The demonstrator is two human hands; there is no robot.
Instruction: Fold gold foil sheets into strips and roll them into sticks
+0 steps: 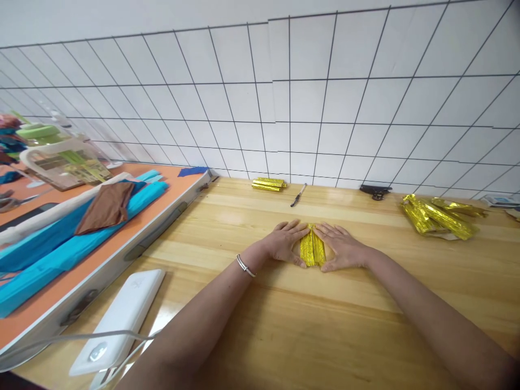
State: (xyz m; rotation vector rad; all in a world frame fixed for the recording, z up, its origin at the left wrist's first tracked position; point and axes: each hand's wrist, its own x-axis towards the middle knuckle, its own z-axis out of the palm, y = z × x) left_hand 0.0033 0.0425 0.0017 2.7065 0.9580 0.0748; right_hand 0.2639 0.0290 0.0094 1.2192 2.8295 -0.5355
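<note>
Gold foil strips [312, 246] lie flat side by side on the wooden table [260, 325], near its middle. My left hand [286, 242] rests at their left edge, fingers spread, with a silver bracelet on the wrist. From the right, my right hand [339, 246] touches the opposite edge, its fingers also spread. Both hands press against the strips without gripping them.
Behind stand a small gold stack [268, 184], a pen [298, 195] and a black clip [376, 191]. Crumpled gold foil [439, 216] lies at right. A white device [122, 319] with cables is at left, beside an orange board [174, 181] bearing blue and brown material.
</note>
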